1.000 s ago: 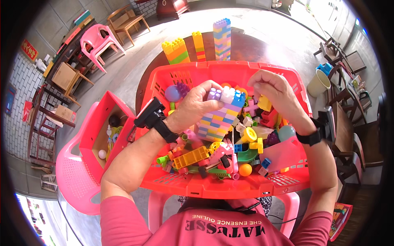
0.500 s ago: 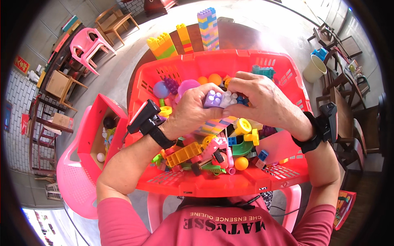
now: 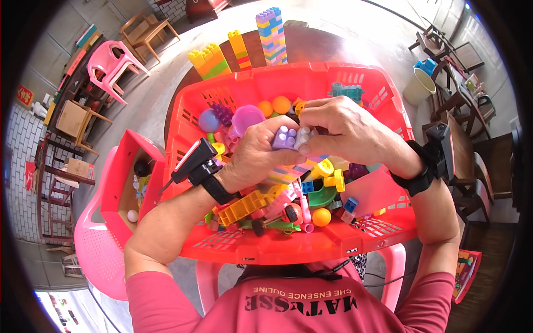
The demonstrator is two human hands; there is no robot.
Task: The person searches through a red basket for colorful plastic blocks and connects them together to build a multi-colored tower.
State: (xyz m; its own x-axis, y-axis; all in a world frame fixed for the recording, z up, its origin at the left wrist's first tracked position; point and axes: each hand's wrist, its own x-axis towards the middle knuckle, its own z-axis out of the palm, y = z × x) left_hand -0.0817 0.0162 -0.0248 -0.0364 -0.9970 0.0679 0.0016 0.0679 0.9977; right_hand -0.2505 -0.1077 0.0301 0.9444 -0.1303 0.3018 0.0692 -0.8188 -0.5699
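Over a red plastic basket [image 3: 300, 254] I hold a stack of building blocks [image 3: 284, 174] in pastel colours, its studs facing up. My left hand [image 3: 256, 149] is closed round its left side, by a lilac block [image 3: 285, 138] on top. My right hand [image 3: 350, 132] is closed at the other end, thumb and fingers pressing a whitish block [image 3: 303, 135] beside the lilac one. The fingers hide part of the stack's right side. Below lie a yellow toy piece [image 3: 248, 206], an orange ball [image 3: 321, 217] and a green curved piece [image 3: 323, 196].
Behind the basket, a tall block tower [image 3: 272, 39] and two shorter block stacks [image 3: 210, 60] stand on a dark round table [image 3: 244, 41]. To the left, a red box [image 3: 119, 191] of toys rests on a pink chair [image 3: 94, 250]. A pale bin [image 3: 419, 87] stands at right.
The view has shifted slightly, so the basket and towers sit a little further left. Both hands keep their grip on the stack; the whitish block is now more covered by my right fingers.
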